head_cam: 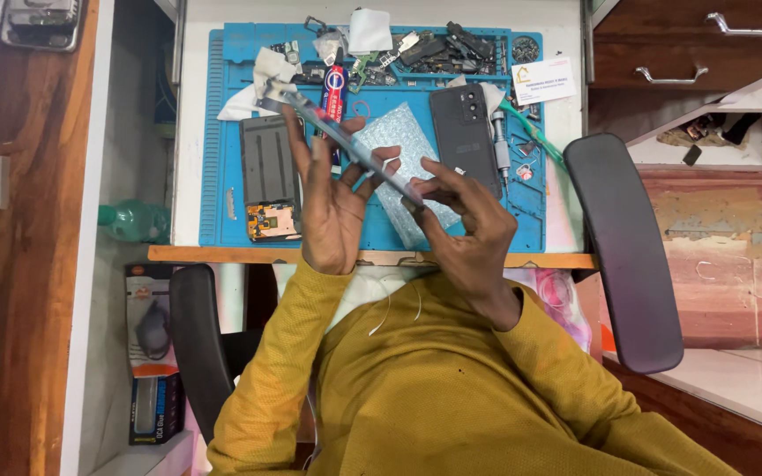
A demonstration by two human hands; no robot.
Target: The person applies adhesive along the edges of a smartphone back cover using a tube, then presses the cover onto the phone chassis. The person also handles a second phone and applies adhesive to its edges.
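Observation:
My left hand [332,207] and my right hand [465,220] together hold a thin, flat phone screen panel [350,145] edge-on above a blue work mat [222,176]. The left hand's fingers cradle the panel's far end and middle; the right hand pinches its near end with thumb and fingertips. Under the panel lies a piece of bubble wrap [399,132]. A dark phone [462,137] lies back up on the mat, just right of my hands. Both arms wear mustard yellow sleeves.
An opened phone body [268,167] lies at the mat's left. A glue tube [334,88], small parts, white tissue and a screwdriver [501,145] sit at the back. A green bottle [134,220] stands left of the desk. Black chair armrests [623,247] flank me; drawers are at right.

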